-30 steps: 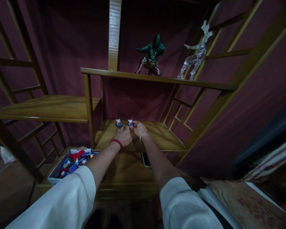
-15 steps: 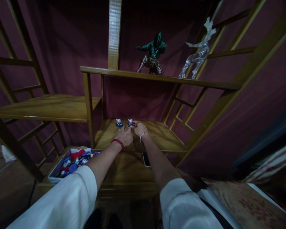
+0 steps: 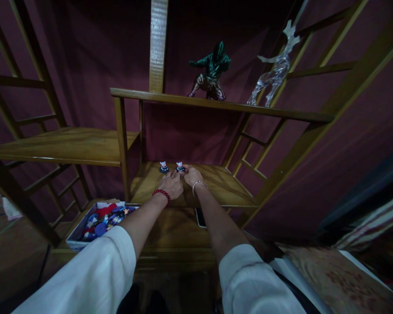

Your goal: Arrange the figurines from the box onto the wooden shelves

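Observation:
Two small figurines with white heads and dark bases stand side by side toward the back of the lower wooden shelf. The left figurine stands free of both hands. Around the right figurine my hands meet. My left hand, with a red bead bracelet at its wrist, has its fingertips closed on the front of that figurine's base. From the right side, my right hand pinches the same base; a silver bangle circles this wrist. My fingers partly cover the base.
A box of many small colourful toys sits low on the left. Under the shelf lies a phone, beside my right forearm. On the upper shelf stand a green crouching figure and a clear deer statuette. Wooden posts frame the sides.
The view has shifted very slightly. Both hands stay at the right figurine, and neither figurine has visibly moved on the shelf.

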The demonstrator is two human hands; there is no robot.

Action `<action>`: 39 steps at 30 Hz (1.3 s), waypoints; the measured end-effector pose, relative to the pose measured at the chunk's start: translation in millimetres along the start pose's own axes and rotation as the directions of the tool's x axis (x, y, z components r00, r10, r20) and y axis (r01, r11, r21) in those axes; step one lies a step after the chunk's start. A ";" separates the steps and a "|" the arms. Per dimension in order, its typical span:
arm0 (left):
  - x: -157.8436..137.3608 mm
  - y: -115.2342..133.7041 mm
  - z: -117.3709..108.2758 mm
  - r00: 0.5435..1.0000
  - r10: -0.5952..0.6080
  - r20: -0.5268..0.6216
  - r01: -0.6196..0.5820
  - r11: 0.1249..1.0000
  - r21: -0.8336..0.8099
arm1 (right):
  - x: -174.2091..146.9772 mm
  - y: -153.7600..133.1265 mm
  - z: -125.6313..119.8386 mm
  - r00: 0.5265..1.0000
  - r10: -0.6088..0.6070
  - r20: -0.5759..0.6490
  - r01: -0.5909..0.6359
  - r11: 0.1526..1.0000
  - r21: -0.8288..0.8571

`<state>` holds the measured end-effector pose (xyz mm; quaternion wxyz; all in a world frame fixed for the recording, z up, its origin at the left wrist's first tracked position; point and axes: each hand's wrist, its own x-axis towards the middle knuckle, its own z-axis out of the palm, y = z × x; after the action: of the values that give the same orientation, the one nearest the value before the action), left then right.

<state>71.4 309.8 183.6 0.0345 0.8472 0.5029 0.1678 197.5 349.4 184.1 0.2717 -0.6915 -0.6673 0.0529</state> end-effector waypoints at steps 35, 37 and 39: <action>-1.8 1.8 -1.4 0.999 -0.012 -0.053 0.009 0.999 -0.043 | -1.9 -1.9 -2.8 0.999 0.023 0.032 -0.023 1.000 -0.013; -1.9 1.4 -1.2 0.998 -0.010 -0.059 0.007 0.999 -0.048 | -2.5 -2.3 -3.6 0.999 0.026 0.031 -0.026 1.000 -0.007; -1.7 0.6 -0.6 0.998 -0.005 -0.067 0.002 0.999 -0.051 | -3.1 -2.6 -4.0 0.999 0.034 0.030 -0.034 0.999 -0.006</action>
<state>71.0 307.9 183.9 0.0393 0.8391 0.5008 0.2088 196.6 345.2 187.7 0.2592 -0.7025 -0.6596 0.0660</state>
